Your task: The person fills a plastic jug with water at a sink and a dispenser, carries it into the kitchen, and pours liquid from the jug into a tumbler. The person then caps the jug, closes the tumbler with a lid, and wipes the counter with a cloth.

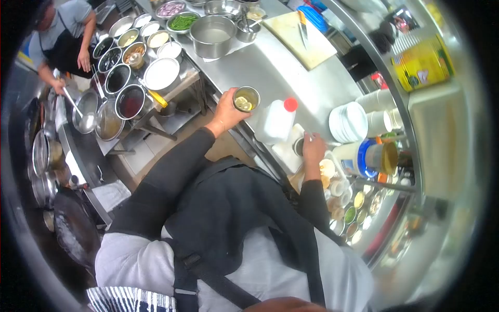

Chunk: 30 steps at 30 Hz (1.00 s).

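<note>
My left hand [227,115] is closed around a metal cup [246,99] with lemon slices [244,102] in it, held over the edge of the steel counter. My right hand [314,148] is at the counter's near side, its fingers closed at a small dark round container [299,146] whose kind I cannot make out. Between the two hands stands a white plastic jug [275,125] with a red cap [290,104]. A pale board or cloth [287,156] lies beneath the dark container.
A cutting board [296,39] with a yellow-handled knife [302,28] lies farther back, near a large steel pot [212,37]. White bowls [348,122] are stacked at right. On the left, a person [67,36] holds a ladle [86,119] near several sauce pots.
</note>
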### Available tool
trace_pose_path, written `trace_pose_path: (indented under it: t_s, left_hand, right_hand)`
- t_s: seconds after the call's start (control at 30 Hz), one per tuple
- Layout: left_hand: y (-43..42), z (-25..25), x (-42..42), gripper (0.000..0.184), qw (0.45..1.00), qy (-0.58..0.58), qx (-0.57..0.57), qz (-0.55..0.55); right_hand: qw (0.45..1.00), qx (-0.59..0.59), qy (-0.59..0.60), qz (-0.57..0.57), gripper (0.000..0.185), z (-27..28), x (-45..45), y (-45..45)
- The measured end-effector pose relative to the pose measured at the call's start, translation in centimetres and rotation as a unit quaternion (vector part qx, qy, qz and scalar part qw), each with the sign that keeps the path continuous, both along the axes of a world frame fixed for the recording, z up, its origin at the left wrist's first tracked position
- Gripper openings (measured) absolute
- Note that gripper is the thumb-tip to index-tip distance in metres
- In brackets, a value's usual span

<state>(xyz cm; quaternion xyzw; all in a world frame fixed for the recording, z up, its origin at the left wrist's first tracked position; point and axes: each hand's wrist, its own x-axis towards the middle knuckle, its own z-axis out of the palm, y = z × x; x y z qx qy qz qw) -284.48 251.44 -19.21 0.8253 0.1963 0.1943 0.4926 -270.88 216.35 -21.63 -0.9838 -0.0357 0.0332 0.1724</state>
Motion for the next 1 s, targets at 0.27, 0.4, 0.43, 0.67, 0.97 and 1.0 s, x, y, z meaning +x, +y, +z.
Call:
trace_pose_path:
  t_s: [0.27,0.4,0.43,0.67,0.97,1.0]
  left_hand:
    - [1.3,-2.2,5.3,0.086,0.998,0.010,-0.026,-0.061]
    - [1.5,2.6,3.6,0.085,0.969,-0.139,0.202,0.038]
    - [2.0,4.0,4.0,0.075,0.962,-0.182,0.188,-0.072]
    - [-2.0,7.7,11.0,0.034,0.834,-0.152,0.315,-0.427]
    - [-6.7,5.2,14.7,0.024,0.841,0.000,0.351,-0.412]
    - [-6.7,5.0,14.7,0.025,0.842,-0.022,0.354,-0.405]
  right_hand:
    - [0.979,0.193,0.046,0.054,0.043,9.9,-4.8,6.9]
    - [0.991,0.106,0.019,0.079,0.050,12.2,-7.3,10.5]
    - [0.994,0.072,0.011,0.078,0.050,12.3,-7.6,11.1]
    - [0.993,0.091,-0.008,0.071,0.050,9.0,-7.5,13.1]
    - [0.998,0.018,-0.045,0.038,0.057,7.1,-7.8,12.7]
    - [0.996,0.003,-0.074,0.054,0.058,5.4,-6.4,11.3]
